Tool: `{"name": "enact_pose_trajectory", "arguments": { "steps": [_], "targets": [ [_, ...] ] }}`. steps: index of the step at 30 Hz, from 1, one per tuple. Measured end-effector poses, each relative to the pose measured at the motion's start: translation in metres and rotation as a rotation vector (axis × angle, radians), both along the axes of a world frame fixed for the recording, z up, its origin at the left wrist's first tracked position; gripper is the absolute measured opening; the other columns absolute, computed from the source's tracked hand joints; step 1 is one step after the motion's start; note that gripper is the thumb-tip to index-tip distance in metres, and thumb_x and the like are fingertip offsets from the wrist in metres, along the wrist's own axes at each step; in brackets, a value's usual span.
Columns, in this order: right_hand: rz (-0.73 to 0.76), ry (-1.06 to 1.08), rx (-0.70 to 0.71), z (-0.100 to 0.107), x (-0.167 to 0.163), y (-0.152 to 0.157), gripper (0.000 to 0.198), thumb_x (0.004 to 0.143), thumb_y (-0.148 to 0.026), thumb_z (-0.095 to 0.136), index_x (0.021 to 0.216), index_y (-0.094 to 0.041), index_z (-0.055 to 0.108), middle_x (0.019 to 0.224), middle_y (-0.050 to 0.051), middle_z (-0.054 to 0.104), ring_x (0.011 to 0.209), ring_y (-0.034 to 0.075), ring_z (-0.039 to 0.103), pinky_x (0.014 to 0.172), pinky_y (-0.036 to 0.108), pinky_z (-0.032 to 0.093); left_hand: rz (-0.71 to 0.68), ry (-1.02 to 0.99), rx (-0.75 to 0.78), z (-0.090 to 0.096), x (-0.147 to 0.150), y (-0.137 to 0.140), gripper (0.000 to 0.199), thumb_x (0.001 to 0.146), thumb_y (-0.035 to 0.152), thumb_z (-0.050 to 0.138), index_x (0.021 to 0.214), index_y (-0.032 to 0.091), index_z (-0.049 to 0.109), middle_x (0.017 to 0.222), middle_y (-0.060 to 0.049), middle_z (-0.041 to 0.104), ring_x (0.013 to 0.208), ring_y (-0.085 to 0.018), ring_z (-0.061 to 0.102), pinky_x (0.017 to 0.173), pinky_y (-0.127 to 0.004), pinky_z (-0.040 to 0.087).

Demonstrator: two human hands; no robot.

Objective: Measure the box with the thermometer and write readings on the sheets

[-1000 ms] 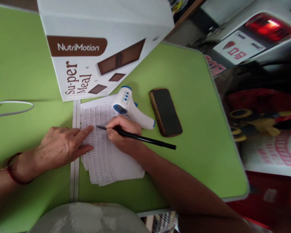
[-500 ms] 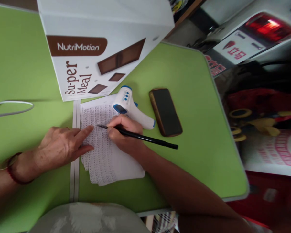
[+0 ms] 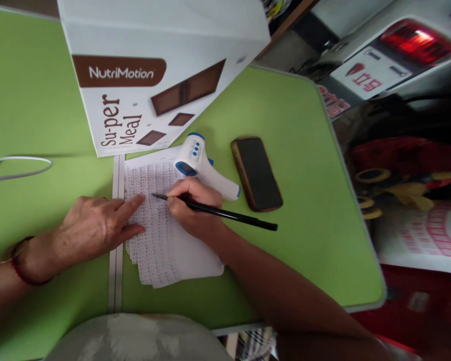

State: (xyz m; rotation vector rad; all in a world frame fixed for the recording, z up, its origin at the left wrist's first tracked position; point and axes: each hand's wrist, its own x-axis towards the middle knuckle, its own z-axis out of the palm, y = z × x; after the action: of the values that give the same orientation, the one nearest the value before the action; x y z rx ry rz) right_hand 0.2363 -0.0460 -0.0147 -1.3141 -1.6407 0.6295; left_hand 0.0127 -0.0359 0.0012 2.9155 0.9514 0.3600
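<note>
A black pen is pinched in my right hand, its tip at the written lines on a stack of paper sheets. Rows of small handwriting cover much of the top sheet, while its right part is blank. My left hand lies at the sheets' left edge, index finger and thumb stretched apart on the paper; it holds nothing. Just beyond my right hand, a white and blue infrared thermometer rests on the upper right of the sheets. Part of its handle is behind my fingers.
A large white NutriMotion box stands behind the sheets on the green table. To the right lies a phone in a brown case. A white cable curves at the left. Beyond the right edge is a red container.
My right hand and the pen have shifted very slightly to the right. My left hand, the sheets and the thermometer look the same.
</note>
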Motion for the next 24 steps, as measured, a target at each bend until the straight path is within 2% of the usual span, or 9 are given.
{"name": "enact_pose_trajectory", "arguments": {
  "steps": [3,19,22,24],
  "targets": [
    [-0.045,-0.014,-0.015,0.0007,-0.0008,0.0002,0.010,0.072,-0.018,0.055,0.063,-0.022,0.055,0.051,-0.005,0.056,0.047,0.009,0.049,0.048,0.023,0.042,0.001,0.004,-0.024,-0.0005,-0.0001,-0.0001,0.044,0.106,0.047,0.039,0.131,0.014,0.052,0.084,-0.004,0.073,0.061,-0.020,0.067,0.047,-0.027,0.034],
    [-0.025,-0.028,-0.040,0.0010,0.0003,-0.0009,0.009,0.071,-0.018,0.054,0.063,-0.022,0.053,0.051,-0.005,0.056,0.048,0.009,0.049,0.048,0.024,0.042,0.015,0.020,-0.068,-0.0005,-0.0006,-0.0005,0.044,0.104,0.048,0.042,0.132,0.016,0.053,0.084,-0.005,0.073,0.062,-0.021,0.067,0.047,-0.026,0.036],
    [-0.037,-0.055,0.014,-0.0036,0.0013,-0.0024,0.010,0.073,-0.019,0.054,0.064,-0.023,0.052,0.053,-0.005,0.055,0.049,0.010,0.049,0.048,0.025,0.043,0.013,0.017,-0.082,-0.0001,-0.0011,-0.0001,0.044,0.104,0.048,0.044,0.133,0.016,0.052,0.085,-0.005,0.073,0.063,-0.022,0.067,0.047,-0.027,0.037],
    [-0.089,-0.085,0.103,-0.0076,0.0029,-0.0026,0.010,0.076,-0.020,0.054,0.067,-0.024,0.052,0.057,-0.004,0.057,0.050,0.011,0.050,0.049,0.026,0.045,0.020,0.044,-0.103,0.0002,-0.0011,0.0000,0.044,0.103,0.048,0.046,0.133,0.016,0.052,0.085,-0.005,0.073,0.064,-0.022,0.068,0.048,-0.027,0.038]
  ]
}}
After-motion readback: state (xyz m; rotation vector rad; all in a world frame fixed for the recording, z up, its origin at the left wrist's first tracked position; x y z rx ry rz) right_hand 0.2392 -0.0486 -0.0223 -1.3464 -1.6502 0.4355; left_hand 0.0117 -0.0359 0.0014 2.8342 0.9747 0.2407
